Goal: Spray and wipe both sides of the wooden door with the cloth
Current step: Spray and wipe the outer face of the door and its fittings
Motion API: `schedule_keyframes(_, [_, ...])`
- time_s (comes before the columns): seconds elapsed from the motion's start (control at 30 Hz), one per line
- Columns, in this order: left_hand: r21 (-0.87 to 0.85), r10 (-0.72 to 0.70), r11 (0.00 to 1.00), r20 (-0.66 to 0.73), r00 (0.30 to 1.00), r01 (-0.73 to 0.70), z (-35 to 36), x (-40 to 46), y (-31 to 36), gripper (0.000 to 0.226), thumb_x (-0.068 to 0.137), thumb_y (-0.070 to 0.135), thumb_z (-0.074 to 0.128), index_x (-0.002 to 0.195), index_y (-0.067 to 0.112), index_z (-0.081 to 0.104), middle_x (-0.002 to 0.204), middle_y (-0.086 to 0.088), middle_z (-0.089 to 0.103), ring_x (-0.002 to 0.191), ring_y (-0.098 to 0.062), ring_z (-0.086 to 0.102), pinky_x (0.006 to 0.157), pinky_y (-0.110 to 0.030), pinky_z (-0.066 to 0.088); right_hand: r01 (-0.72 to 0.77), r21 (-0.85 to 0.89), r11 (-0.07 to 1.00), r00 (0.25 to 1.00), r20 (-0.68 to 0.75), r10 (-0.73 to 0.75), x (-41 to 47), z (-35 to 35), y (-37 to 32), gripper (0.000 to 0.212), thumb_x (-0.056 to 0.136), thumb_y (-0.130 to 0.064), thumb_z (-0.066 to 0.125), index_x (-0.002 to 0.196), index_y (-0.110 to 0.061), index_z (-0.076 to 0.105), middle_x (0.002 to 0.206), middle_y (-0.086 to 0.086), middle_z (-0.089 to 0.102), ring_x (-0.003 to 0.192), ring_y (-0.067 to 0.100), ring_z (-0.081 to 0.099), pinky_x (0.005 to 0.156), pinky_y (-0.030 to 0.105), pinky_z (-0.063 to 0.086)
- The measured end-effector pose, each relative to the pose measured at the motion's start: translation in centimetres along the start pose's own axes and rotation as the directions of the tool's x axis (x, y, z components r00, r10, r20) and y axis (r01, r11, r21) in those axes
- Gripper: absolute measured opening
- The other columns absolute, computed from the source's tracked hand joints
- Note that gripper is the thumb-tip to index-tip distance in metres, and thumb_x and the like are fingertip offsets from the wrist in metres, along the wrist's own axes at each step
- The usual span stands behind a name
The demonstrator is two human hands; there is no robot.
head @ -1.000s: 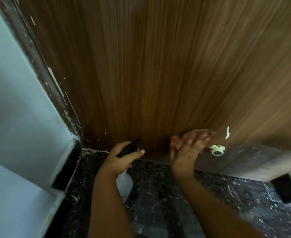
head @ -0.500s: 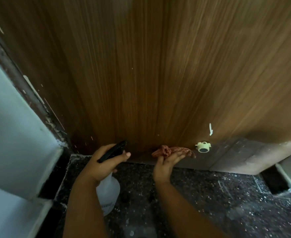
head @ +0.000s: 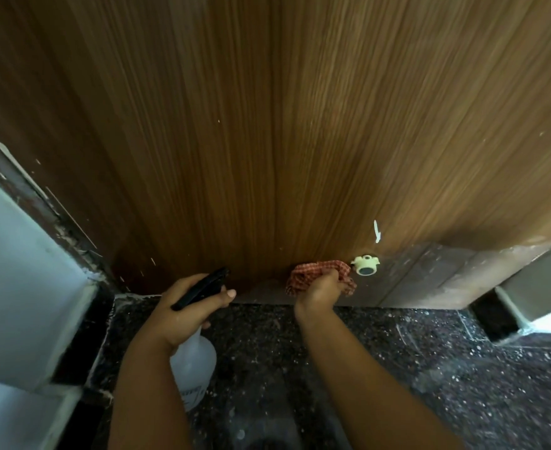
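Wooden door [head: 267, 141] foot: cloth [head: 313, 274] in right hand [head: 319, 292], seemingly touching.

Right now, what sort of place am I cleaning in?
Probably a doorway inside a home: a wooden door with a small door stopper near its foot, a dark speckled stone floor, and a pale painted wall.

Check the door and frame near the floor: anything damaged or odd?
Yes. A white streak mars the wooden door above the cream door stopper, looking like paint or a chip. White flecks dot the door frame, whose base looks crumbled.
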State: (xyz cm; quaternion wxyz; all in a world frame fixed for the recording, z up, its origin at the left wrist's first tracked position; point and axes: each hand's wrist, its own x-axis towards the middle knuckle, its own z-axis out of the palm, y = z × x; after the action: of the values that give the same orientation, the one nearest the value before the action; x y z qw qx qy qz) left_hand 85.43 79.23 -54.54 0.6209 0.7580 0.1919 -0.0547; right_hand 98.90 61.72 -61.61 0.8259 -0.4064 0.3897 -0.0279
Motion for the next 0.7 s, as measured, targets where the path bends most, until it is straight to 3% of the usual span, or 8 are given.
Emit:
schedule_keyframes(0.1, [0.033, 0.015, 0.999, 0.027, 1.000, -0.016, 0.5, -0.1, 0.6, 0.024, 0.088, 0.036, 0.072, 0.094, 0.012, 0.072, 0.080, 0.005, 0.073, 0.082, -0.006, 0.067, 0.067, -0.026, 0.049, -0.043, -0.044, 0.998, 0.999, 0.028, 0.044, 1.5, -0.6, 0.7, 0.061, 0.103, -0.023, 0.036, 0.157, -0.017, 0.009, 0.149, 0.012, 0.038, 0.128, 0.034, 0.047, 0.111, 0.047, 0.035])
schedule_keyframes(0.17, [0.039, 0.017, 0.999, 0.032, 0.999, -0.018, 0.7, -0.4, 1.0, 0.025, 0.089, 0.037, 0.070, 0.094, 0.013, 0.073, 0.079, 0.004, 0.073, 0.081, -0.007, 0.066, 0.067, -0.026, 0.050, -0.054, -0.061, 0.997, 0.998, 0.028, 0.056, 3.9, -2.4, 1.9, 0.045, 0.100, -0.026, 0.037, 0.143, -0.013, 0.037, 0.113, 0.010, 0.065, 0.101, 0.031, 0.064, 0.098, 0.052, 0.048])
schedule_keyframes(0.2, [0.037, 0.019, 0.999, 0.036, 0.999, -0.021, 0.8, -0.4, 1.1, 0.025, 0.089, 0.037, 0.070, 0.092, 0.013, 0.073, 0.079, 0.005, 0.073, 0.081, -0.007, 0.066, 0.067, -0.026, 0.050, -0.059, -0.038, 0.998, 0.998, 0.031, 0.060, 5.6, -3.4, 2.7, 0.038, 0.098, -0.028, 0.036, 0.132, -0.014, 0.044, 0.093, 0.007, 0.071, 0.095, 0.032, 0.067, 0.087, 0.057, 0.053])
schedule_keyframes(0.23, [0.038, 0.025, 0.999, 0.038, 0.999, -0.027, 0.7, -0.5, 1.3, 0.025, 0.090, 0.037, 0.070, 0.091, 0.013, 0.073, 0.078, 0.005, 0.072, 0.080, -0.007, 0.066, 0.067, -0.025, 0.049, -0.083, -0.011, 0.997, 0.996, 0.017, 0.083, 6.5, -4.2, 2.7, 0.037, 0.098, -0.031, 0.034, 0.131, -0.017, 0.043, 0.091, 0.006, 0.072, 0.099, 0.036, 0.066, 0.082, 0.064, 0.053])
schedule_keyframes(0.33, [0.041, 0.035, 0.999, 0.028, 0.999, -0.036, 0.7, -0.5, 1.7, 0.022, 0.089, 0.038, 0.071, 0.088, 0.016, 0.073, 0.077, 0.008, 0.073, 0.079, -0.002, 0.065, 0.068, -0.025, 0.049, -0.195, 0.006, 0.981, 0.980, 0.049, 0.194, 5.4, -4.0, 1.0, 0.046, 0.105, -0.030, 0.025, 0.150, -0.021, 0.030, 0.124, 0.009, 0.058, 0.093, 0.034, 0.056, 0.109, 0.064, 0.034])
schedule_keyframes(0.43, [0.037, 0.034, 0.999, 0.017, 0.999, -0.035, 0.8, -0.3, 1.7, 0.018, 0.089, 0.038, 0.071, 0.091, 0.020, 0.073, 0.077, 0.010, 0.073, 0.077, 0.001, 0.066, 0.068, -0.024, 0.049, -0.073, -0.047, 0.996, 0.991, 0.108, 0.077, 1.8, -2.3, 0.1, 0.048, 0.104, -0.012, 0.034, 0.151, -0.014, 0.028, 0.121, 0.007, 0.062, 0.113, 0.032, 0.055, 0.111, 0.053, 0.037])
schedule_keyframes(0.6, [0.042, 0.021, 0.999, 0.016, 1.000, -0.022, 1.4, -0.2, 1.7, 0.020, 0.088, 0.037, 0.072, 0.096, 0.019, 0.073, 0.077, 0.009, 0.073, 0.077, 0.001, 0.067, 0.066, -0.023, 0.049, 0.133, -0.240, 0.962, 0.980, 0.174, -0.092, 0.8, -2.3, 0.8, 0.067, 0.103, -0.021, 0.039, 0.158, -0.017, -0.001, 0.159, 0.006, 0.023, 0.142, 0.028, 0.032, 0.119, 0.048, 0.026])
schedule_keyframes(0.7, [0.007, 0.029, 1.000, -0.035, 0.999, -0.029, 1.9, -0.1, 2.4, 0.020, 0.089, 0.033, 0.072, 0.097, 0.014, 0.072, 0.081, 0.002, 0.072, 0.084, -0.010, 0.066, 0.068, -0.026, 0.050, -0.062, -0.223, 0.973, 0.994, 0.076, 0.081, 2.0, -3.5, 0.0, 0.053, 0.105, -0.019, 0.036, 0.156, -0.017, 0.019, 0.148, 0.008, 0.043, 0.131, 0.031, 0.047, 0.113, 0.049, 0.036])
